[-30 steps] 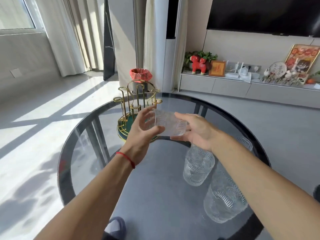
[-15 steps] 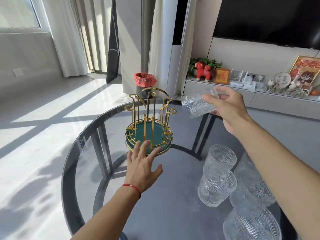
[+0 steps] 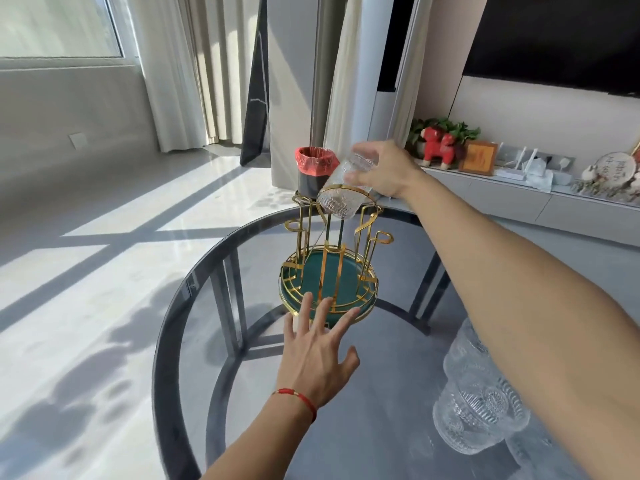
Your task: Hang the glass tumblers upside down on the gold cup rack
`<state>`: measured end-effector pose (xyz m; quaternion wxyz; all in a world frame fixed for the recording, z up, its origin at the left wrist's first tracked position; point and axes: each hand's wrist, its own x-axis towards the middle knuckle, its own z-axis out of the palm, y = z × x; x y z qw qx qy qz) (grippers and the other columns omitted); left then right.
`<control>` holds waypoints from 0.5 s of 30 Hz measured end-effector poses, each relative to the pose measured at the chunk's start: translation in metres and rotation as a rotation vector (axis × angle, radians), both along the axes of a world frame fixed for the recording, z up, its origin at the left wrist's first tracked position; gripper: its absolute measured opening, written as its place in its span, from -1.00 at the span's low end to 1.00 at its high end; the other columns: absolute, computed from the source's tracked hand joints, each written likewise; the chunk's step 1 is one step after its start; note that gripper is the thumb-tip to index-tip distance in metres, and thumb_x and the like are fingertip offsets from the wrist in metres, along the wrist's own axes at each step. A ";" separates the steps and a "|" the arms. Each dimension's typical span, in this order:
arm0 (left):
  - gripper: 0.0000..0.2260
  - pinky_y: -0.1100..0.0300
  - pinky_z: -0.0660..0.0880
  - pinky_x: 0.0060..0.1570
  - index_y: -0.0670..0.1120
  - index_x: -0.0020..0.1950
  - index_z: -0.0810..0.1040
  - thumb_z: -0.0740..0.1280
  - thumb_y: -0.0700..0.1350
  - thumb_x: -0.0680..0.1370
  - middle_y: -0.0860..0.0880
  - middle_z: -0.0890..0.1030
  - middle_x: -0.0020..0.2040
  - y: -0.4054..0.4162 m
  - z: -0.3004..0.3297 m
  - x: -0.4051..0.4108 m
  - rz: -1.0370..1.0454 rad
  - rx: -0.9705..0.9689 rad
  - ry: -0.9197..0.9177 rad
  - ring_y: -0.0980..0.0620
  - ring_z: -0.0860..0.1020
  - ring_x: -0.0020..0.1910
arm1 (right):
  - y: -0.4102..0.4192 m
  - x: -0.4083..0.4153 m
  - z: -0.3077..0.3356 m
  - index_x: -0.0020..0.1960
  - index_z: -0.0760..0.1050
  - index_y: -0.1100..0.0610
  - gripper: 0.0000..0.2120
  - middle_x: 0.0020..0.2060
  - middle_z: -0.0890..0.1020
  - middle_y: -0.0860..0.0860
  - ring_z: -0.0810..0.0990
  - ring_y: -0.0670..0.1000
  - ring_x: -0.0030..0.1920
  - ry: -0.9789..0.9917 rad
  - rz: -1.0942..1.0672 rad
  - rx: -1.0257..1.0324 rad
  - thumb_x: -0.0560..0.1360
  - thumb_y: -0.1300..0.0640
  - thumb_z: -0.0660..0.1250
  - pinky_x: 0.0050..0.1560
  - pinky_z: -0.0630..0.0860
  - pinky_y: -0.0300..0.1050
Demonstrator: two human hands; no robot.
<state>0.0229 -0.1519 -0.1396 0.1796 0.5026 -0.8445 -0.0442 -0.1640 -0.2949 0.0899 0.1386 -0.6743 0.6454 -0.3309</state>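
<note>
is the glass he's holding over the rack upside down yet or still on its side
Tipped, not fully upside down. The glass in the right hand slants mouth-down toward the rack, its base up by the fingers; it is not yet seated on a prong.

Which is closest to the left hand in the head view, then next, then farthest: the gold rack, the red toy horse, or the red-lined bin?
1. gold rack, at the left hand's fingertips.
2. red-lined bin, on the floor beyond the rack.
3. red toy horse, far right on the shelf.

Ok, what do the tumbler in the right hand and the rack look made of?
Tumbler: clear glass by the look, embossed pattern, see-through. Rack: thin polished gold-coloured metal wire with bright glints; its green base tray looks glossy, material unclear.
</note>
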 end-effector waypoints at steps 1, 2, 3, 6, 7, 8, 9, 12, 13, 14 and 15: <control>-0.42 -0.38 0.04 0.52 0.33 0.57 0.08 0.10 0.30 0.55 -0.11 0.25 0.62 0.000 0.000 0.000 0.000 0.000 -0.002 -0.26 -0.04 0.65 | -0.004 0.001 -0.002 0.49 0.49 0.04 -0.32 0.47 0.54 0.04 0.46 0.05 0.47 0.020 0.019 0.019 0.42 0.08 0.61 0.49 0.35 0.02; -0.42 -0.38 0.02 0.52 0.33 0.58 0.07 0.10 0.30 0.55 -0.11 0.23 0.63 0.001 0.000 0.000 -0.002 0.003 -0.006 -0.26 -0.06 0.65 | -0.008 0.002 -0.005 0.46 0.53 0.03 -0.33 0.44 0.56 0.03 0.48 0.03 0.46 0.015 0.037 0.040 0.39 0.11 0.64 0.48 0.36 0.02; -0.41 -0.38 0.00 0.52 0.33 0.58 0.05 0.10 0.30 0.56 -0.11 0.22 0.63 0.001 0.000 0.001 -0.004 0.007 -0.007 -0.26 -0.07 0.65 | -0.011 0.001 -0.007 0.43 0.56 0.01 -0.31 0.43 0.58 0.03 0.48 0.03 0.44 -0.013 0.056 0.067 0.34 0.15 0.67 0.45 0.38 0.05; -0.42 -0.39 -0.04 0.52 0.32 0.58 0.03 0.09 0.30 0.56 -0.12 0.18 0.64 0.001 0.001 0.000 -0.008 0.016 -0.009 -0.27 -0.11 0.65 | -0.016 -0.005 -0.010 0.37 0.61 -0.02 -0.29 0.37 0.61 0.03 0.50 0.05 0.37 -0.074 0.135 0.185 0.26 0.16 0.70 0.33 0.42 0.12; -0.42 -0.40 -0.05 0.54 0.32 0.58 0.02 0.07 0.30 0.57 -0.12 0.16 0.65 0.001 0.001 0.000 -0.010 0.024 -0.015 -0.27 -0.13 0.65 | -0.017 -0.006 -0.011 0.38 0.61 -0.01 -0.29 0.34 0.62 0.02 0.52 0.06 0.35 -0.069 0.159 0.216 0.26 0.14 0.70 0.32 0.45 0.14; -0.42 -0.41 -0.04 0.54 0.31 0.58 0.02 0.05 0.30 0.57 -0.12 0.15 0.66 0.001 0.001 -0.001 -0.012 0.029 -0.019 -0.27 -0.14 0.65 | -0.018 -0.007 -0.013 0.38 0.60 -0.01 -0.29 0.33 0.62 0.02 0.54 0.06 0.32 -0.063 0.179 0.238 0.26 0.12 0.70 0.31 0.48 0.15; -0.42 -0.42 -0.03 0.54 0.30 0.58 0.02 0.03 0.30 0.57 -0.13 0.15 0.66 0.002 0.001 -0.002 -0.012 0.029 -0.022 -0.28 -0.15 0.65 | -0.019 -0.007 -0.015 0.38 0.61 -0.01 -0.29 0.31 0.63 0.01 0.56 0.06 0.31 -0.062 0.192 0.254 0.26 0.11 0.70 0.29 0.51 0.14; -0.42 -0.42 -0.01 0.53 0.28 0.59 0.01 -0.01 0.30 0.57 -0.14 0.14 0.66 0.002 0.001 -0.002 -0.007 0.025 -0.046 -0.29 -0.15 0.64 | -0.023 -0.006 -0.023 0.34 0.63 -0.03 -0.36 0.28 0.67 0.01 0.58 0.05 0.28 -0.093 0.229 0.302 0.29 0.14 0.69 0.18 0.54 0.03; -0.42 -0.42 -0.01 0.53 0.28 0.59 0.00 0.00 0.30 0.57 -0.14 0.13 0.66 0.002 0.001 -0.003 -0.007 0.026 -0.051 -0.29 -0.15 0.64 | -0.024 -0.007 -0.023 0.34 0.63 -0.04 -0.37 0.28 0.67 0.01 0.58 0.03 0.28 -0.107 0.239 0.317 0.30 0.15 0.69 0.15 0.53 -0.03; -0.42 -0.42 -0.01 0.53 0.28 0.59 0.00 0.01 0.30 0.58 -0.14 0.14 0.66 0.002 0.001 -0.003 -0.005 0.026 -0.055 -0.29 -0.15 0.64 | -0.024 -0.009 -0.024 0.34 0.63 -0.05 -0.38 0.29 0.67 0.00 0.58 0.01 0.29 -0.121 0.250 0.332 0.31 0.15 0.68 0.13 0.53 -0.08; -0.42 -0.42 -0.01 0.53 0.28 0.59 0.01 0.01 0.29 0.58 -0.15 0.14 0.66 0.002 0.001 -0.003 -0.003 0.026 -0.059 -0.29 -0.15 0.64 | -0.025 -0.010 -0.023 0.35 0.63 -0.05 -0.39 0.29 0.67 -0.01 0.58 0.00 0.31 -0.140 0.259 0.350 0.33 0.16 0.67 0.14 0.53 -0.10</control>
